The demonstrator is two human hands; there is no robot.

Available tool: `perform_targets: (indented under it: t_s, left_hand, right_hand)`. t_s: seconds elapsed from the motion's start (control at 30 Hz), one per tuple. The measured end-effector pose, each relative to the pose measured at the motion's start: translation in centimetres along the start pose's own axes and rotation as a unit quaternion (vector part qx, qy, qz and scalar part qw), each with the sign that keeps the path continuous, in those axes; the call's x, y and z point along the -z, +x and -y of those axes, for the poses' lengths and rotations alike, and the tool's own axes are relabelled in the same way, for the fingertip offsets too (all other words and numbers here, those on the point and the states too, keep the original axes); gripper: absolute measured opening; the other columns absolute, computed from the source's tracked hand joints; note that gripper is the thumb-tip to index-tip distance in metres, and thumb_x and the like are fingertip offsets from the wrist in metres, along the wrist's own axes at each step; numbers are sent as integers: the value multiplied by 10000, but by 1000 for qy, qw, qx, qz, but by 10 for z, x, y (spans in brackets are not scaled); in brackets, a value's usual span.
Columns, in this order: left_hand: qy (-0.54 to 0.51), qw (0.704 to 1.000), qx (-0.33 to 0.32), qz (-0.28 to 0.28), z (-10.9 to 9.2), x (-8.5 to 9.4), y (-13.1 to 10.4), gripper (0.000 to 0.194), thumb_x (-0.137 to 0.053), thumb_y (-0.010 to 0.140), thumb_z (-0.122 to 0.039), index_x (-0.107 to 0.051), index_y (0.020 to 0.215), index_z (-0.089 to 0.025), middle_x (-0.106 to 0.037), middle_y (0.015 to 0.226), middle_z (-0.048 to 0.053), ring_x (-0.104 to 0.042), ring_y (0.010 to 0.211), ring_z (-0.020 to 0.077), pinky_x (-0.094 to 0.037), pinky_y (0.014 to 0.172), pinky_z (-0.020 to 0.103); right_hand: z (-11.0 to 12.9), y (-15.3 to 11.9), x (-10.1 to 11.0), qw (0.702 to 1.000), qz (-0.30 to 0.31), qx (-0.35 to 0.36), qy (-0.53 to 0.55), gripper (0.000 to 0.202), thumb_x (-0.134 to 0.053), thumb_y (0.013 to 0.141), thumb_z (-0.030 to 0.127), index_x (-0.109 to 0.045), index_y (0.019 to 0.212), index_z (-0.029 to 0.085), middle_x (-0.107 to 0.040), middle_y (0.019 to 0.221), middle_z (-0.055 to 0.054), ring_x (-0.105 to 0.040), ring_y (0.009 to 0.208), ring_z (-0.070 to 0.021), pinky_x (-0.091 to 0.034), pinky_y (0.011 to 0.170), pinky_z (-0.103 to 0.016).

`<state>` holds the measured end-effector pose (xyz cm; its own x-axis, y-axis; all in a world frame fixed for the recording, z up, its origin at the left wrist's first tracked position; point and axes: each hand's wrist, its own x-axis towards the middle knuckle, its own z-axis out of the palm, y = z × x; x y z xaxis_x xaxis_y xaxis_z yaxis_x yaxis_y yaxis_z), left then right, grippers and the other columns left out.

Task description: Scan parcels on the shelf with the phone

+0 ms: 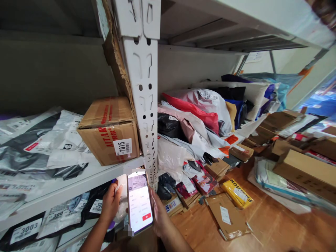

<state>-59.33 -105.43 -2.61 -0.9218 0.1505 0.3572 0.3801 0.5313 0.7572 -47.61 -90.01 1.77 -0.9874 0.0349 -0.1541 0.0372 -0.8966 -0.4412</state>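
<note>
The phone (139, 203) is low in the view, just in front of the white shelf post (144, 105), with its lit screen facing the camera. Its long axis runs near upright with a slight lean, the top edge toward the post and the bottom edge toward the person. The screen shows a barcode strip at the top and a red button low on the right; the text is too small to read.

The right hand (160, 217) is closed around the phone's right edge and carries it. The left hand (110, 204) is to the left of the phone, its fingers curled onto a white plastic parcel (121, 201) on the lower shelf, close beside the phone's left edge. Whether that hand also touches the phone cannot be told.

Judgement on the step in hand: checking parcels against the screen would go best with the phone kept steady and square to the eye, the right thumb kept clear of the red button, and the left hand turning the parcel so its label faces up.

Above, on the upper shelf (78, 183), a cardboard box (110, 131) bears a label reading 7015, next to grey and white mail bags (49, 143). A bag labelled 3003 (25, 231) sits on the lower shelf. To the right of the post, a heap of bagged parcels (199, 119) and flat boxes spreads over the wooden floor (270, 227), including a yellow packet (237, 193).
</note>
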Motion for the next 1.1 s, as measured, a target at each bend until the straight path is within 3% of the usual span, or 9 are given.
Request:
perform_targets:
  t_s: [0.27, 0.6, 0.7, 0.77, 0.87, 0.97, 1.1]
  left_hand:
    - [-27, 999, 18, -13, 4, -1, -2, 401, -466, 808, -589, -418, 615, -242, -453, 559, -57, -444, 520, 131, -393, 523, 259]
    - [-42, 999, 25, -12, 7, -3, 0, 394, -479, 824, -578, -424, 635, -238, -456, 568, -57, -437, 528, 129, -393, 532, 253]
    - [-39, 999, 22, -14, 4, -1, 0, 390, -479, 821, -574, -435, 634, -235, -487, 572, -50, -457, 539, 134, -406, 554, 259]
    - [-35, 999, 22, -14, 2, 0, -1, 376, -479, 829, -556, -442, 640, -234, -487, 570, -50, -460, 547, 135, -408, 565, 260]
    - [-31, 999, 22, -11, 1, 1, -1, 367, -478, 840, -545, -450, 650, -232, -479, 567, -52, -458, 548, 133, -405, 559, 257]
    - [-30, 999, 22, -6, 2, 2, -2, 378, -479, 836, -568, -466, 664, -231, -487, 561, -52, -456, 529, 133, -400, 534, 258]
    - [-25, 999, 21, -3, 3, 3, -2, 388, -483, 834, -590, -491, 695, -228, -508, 578, -50, -467, 530, 134, -408, 538, 262]
  right_hand:
    - [4, -1, -7, 1000, 8, -10, 2, 548, -750, 624, 654, -734, 1005, 260, -785, 929, -1, -697, 951, -258, -453, 972, -403]
    - [7, -2, -6, 1000, 17, -8, -7, 569, -726, 670, 636, -698, 1074, 235, -774, 1006, -26, -686, 991, -263, -433, 992, -412]
    - [9, -9, -8, 999, 33, 17, -12, 476, -759, 676, 507, -679, 1066, 247, -765, 1032, -28, -690, 975, -261, -443, 963, -407]
    - [10, -15, -10, 999, 47, 21, -15, 441, -747, 624, 278, -669, 1057, 248, -767, 1001, -27, -698, 939, -257, -462, 904, -393]
    - [10, -27, -11, 998, 53, -5, -23, 669, -591, 495, 53, -616, 1132, 259, -758, 1010, -11, -696, 947, -238, -470, 808, -339]
    - [7, -38, -7, 998, 52, -11, -38, 812, -600, 482, 19, -518, 1253, 261, -736, 1070, -17, -687, 965, -235, -471, 777, -320]
    - [6, -46, 3, 993, 77, 20, -89, 827, -701, 577, 74, -425, 1342, 221, -719, 1075, -58, -687, 887, -229, -466, 747, -312]
